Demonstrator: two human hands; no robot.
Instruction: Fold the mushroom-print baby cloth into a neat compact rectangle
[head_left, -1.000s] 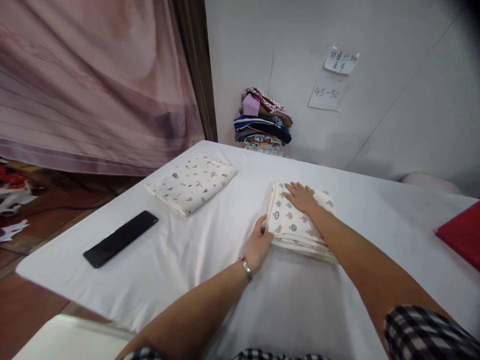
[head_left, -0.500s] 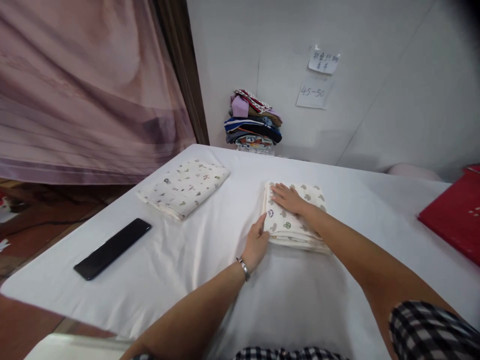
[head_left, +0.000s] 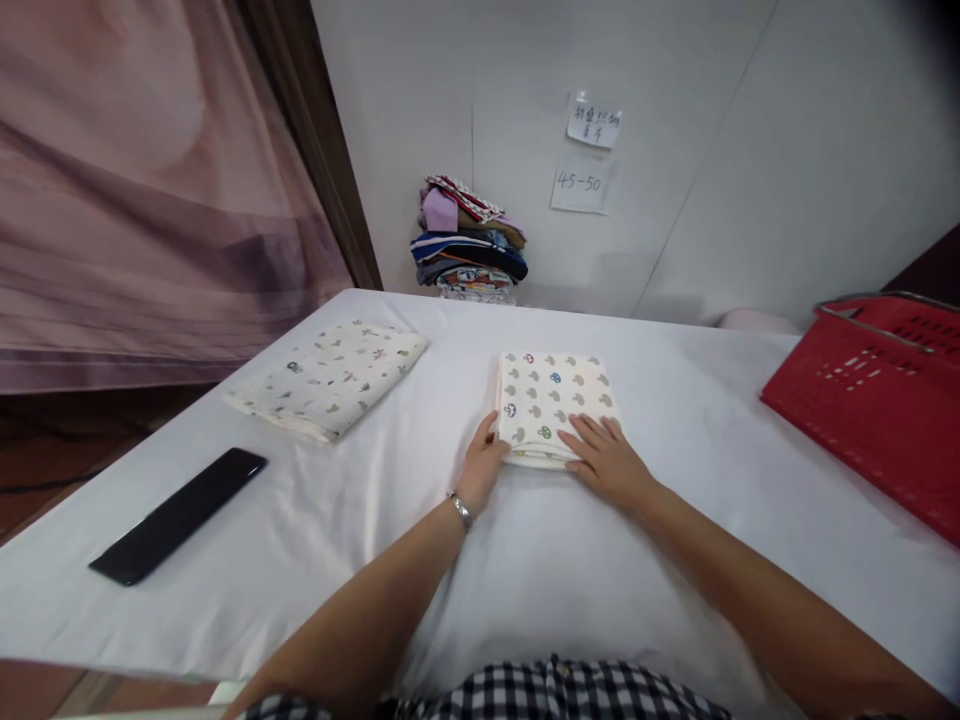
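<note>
A folded white cloth with grey, red, blue and green mushroom prints (head_left: 553, 398) lies on the white-covered table (head_left: 420, 540). My left hand (head_left: 481, 465), a bracelet on its wrist, is at the cloth's near left corner, thumb against the edge and fingers partly hidden; whether it grips the cloth I cannot tell. My right hand (head_left: 606, 458) lies flat, fingers apart, on the near right part of the cloth. Another folded white cloth with small leaf-like prints (head_left: 334, 380) rests further left.
A long black object (head_left: 180, 515) lies at the left of the table. On the right stands a red basket (head_left: 877, 400) with a metal handle. Folded clothes (head_left: 471, 240) are stacked behind the far edge, below papers (head_left: 581, 183) on the wall. A pink curtain (head_left: 150, 200) hangs at left.
My right hand has moved from the far left part of the mushroom cloth to its near right part. The view has turned right, showing more of the red basket.
</note>
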